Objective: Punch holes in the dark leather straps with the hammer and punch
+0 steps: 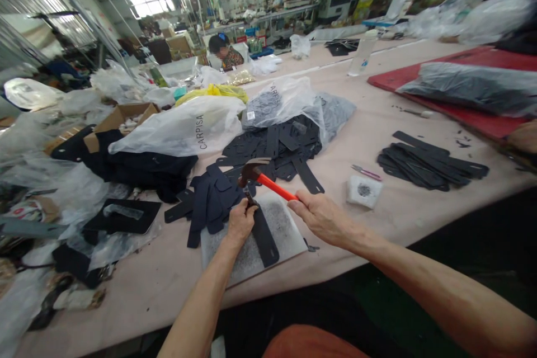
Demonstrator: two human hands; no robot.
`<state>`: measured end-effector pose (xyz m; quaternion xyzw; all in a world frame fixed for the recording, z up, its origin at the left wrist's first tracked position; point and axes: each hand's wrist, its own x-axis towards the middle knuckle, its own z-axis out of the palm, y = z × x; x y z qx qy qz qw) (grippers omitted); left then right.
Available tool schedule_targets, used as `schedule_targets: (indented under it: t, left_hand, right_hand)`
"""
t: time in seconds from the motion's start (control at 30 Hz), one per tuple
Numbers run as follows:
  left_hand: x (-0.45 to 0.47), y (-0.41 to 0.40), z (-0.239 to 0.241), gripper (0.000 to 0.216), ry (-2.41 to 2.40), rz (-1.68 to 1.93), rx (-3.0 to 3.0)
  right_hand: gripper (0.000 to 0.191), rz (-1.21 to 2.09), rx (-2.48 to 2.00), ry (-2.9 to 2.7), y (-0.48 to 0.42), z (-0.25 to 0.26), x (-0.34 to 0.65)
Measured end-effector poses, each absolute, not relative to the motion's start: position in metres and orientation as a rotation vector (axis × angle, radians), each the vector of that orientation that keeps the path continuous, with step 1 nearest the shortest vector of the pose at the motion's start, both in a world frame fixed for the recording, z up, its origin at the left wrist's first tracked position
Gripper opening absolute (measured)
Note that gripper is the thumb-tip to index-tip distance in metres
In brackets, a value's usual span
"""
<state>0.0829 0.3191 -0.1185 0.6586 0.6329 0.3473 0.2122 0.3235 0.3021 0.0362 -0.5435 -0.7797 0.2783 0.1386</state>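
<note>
A hammer (pixel 273 185) is gripped in the right hand (pixel 316 213); a small dark tool (pixel 250 194) is pinched in the left hand (pixel 242 219), under which a black strip (pixel 265 238) is laid on a pale slab (pixel 288 225)

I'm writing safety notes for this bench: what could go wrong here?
A stray blow from the hammer could hit the left hand, which grips the slim tool close to the hammer's head. The dark strip on the pale slab might shift if struck off-centre. Loose strips overlapping the slab could get in the way.
</note>
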Motion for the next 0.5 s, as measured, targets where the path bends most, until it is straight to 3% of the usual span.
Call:
schedule_targets:
  t: [0.5]
  left_hand:
    - [0.0807,0.3223,-0.1183,0.007,1.751,0.912,2.063]
  right_hand:
    - [0.035,0.476,-1.634,-2.525,0.3099,0.0461,0.3271]
